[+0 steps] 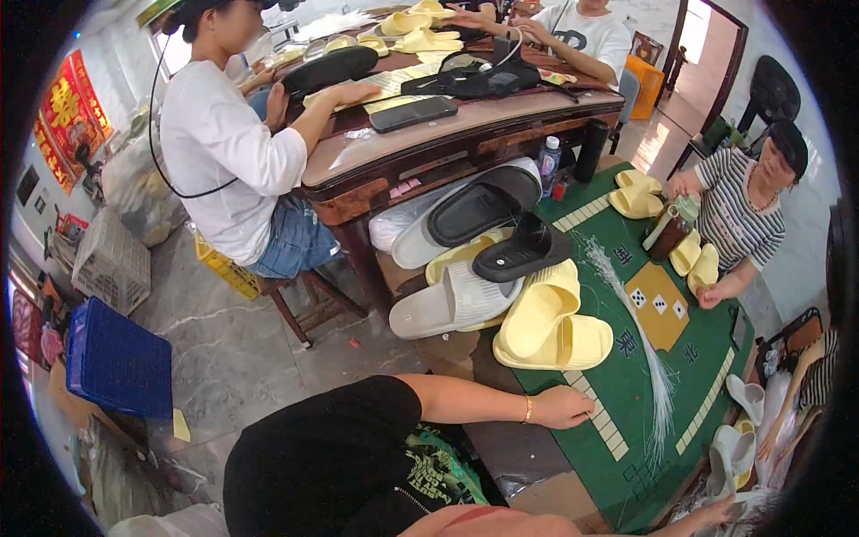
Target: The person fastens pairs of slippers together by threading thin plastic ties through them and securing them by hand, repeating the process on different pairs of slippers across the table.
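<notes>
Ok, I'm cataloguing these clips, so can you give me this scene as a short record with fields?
place: workshop, green table beside a wooden desk
left hand: rests on the table's edge, fingers curled, nothing seen in it
right hand: at the picture's lower edge, by white slippers; grip unclear
nearest things: yellow slippers, bundle of clear strands
others: three people seated around, yellow slippers near them
</notes>
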The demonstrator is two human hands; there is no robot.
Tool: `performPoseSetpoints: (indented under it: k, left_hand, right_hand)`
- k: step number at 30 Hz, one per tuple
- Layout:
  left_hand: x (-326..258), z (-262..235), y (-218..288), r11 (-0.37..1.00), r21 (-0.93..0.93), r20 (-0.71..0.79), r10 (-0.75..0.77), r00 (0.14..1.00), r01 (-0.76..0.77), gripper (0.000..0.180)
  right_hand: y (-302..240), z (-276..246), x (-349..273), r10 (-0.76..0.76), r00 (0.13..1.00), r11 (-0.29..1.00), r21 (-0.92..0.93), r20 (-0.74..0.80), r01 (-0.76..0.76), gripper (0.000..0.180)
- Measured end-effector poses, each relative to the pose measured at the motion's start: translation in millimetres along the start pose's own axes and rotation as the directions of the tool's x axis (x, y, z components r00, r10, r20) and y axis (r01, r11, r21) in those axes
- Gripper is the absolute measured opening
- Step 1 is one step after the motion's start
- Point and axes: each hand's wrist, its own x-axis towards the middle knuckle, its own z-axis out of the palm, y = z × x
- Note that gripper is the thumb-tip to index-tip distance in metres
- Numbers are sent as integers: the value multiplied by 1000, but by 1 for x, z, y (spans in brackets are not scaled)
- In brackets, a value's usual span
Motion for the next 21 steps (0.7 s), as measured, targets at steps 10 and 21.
performPoseSetpoints:
  k: [10,21]
  left_hand:
    - [0,-20,4,987,28,145,-162,976,159,17]
    - [1,-22,-8,881,-396,62,-256,965,259,26]
  right_hand:
    - [-236,-212,-153,-45,918,383,855,394,-349,43]
    - [-264,-346,-258,-349,844,216,911,408,-351,59]
